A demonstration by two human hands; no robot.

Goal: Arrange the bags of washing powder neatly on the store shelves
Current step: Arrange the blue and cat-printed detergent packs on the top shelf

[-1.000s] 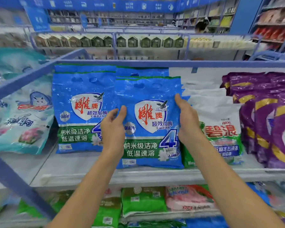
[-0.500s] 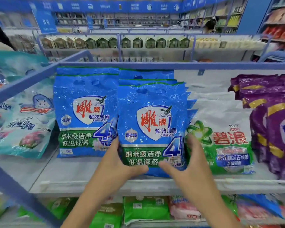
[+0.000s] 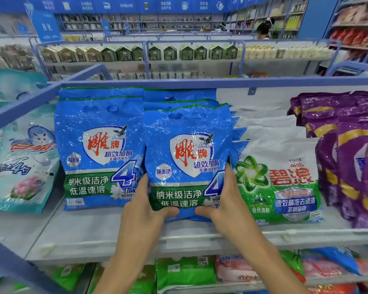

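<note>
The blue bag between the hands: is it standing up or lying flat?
Standing up. The blue bag shows its whole front, handle holes at the top, while the left hand and right hand grip its bottom corners.

A shop: stocked shelves (image 3: 136, 240) and aisle signs (image 3: 46, 26).

The front blue bag (image 3: 187, 158) is thin glossy plastic film, crinkled and flecked with white glints, and the left blue bag (image 3: 100, 149) has the same wet-looking sheen (its creases look finer). The white-green bag (image 3: 285, 179) is smoother plastic with a softer shine, the purple bags (image 3: 348, 162) are slick and strongly reflective, and the teal bag (image 3: 19, 166) is glossy too. The shelf (image 3: 94, 230) is a pale, smooth, matt surface, and the rail (image 3: 200, 82) looks like blue painted metal with a dull satin finish.
</note>
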